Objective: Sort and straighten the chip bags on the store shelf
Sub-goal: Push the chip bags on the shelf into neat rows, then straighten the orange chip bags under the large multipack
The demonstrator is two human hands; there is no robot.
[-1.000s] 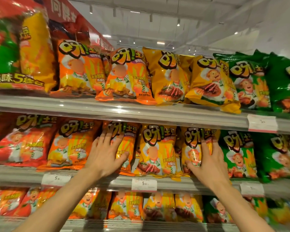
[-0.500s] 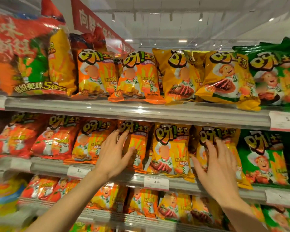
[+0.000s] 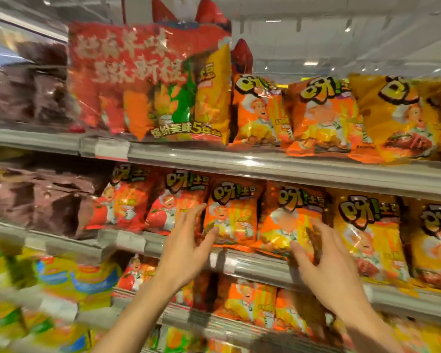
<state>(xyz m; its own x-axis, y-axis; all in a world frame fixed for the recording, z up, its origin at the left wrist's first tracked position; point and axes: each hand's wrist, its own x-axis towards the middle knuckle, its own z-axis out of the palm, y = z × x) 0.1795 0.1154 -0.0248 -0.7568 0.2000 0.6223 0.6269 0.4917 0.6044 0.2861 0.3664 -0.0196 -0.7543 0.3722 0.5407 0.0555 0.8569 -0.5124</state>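
Chip bags stand in a row on the middle shelf (image 3: 260, 266). My left hand (image 3: 186, 250) reaches up with fingers spread, in front of a red bag (image 3: 168, 202) and the left edge of an orange bag (image 3: 233, 215). My right hand (image 3: 329, 268) is spread in front of a second orange bag (image 3: 288, 220), its thumb near the bag's lower edge. Neither hand grips anything. A yellow bag (image 3: 367, 233) stands to the right. The frame is blurred by motion.
The upper shelf (image 3: 265, 166) carries a large red multipack (image 3: 148, 80), orange bags (image 3: 257, 113) and a yellow bag (image 3: 402, 118). Dark brown bags (image 3: 49, 200) fill the left side. The lower shelf holds more orange bags (image 3: 247, 299) and yellow-blue packs (image 3: 69, 278).
The view has swung left, and both hands moved left along the middle shelf, from the yellow and orange bags to the red and orange bags. The hands still hold nothing.
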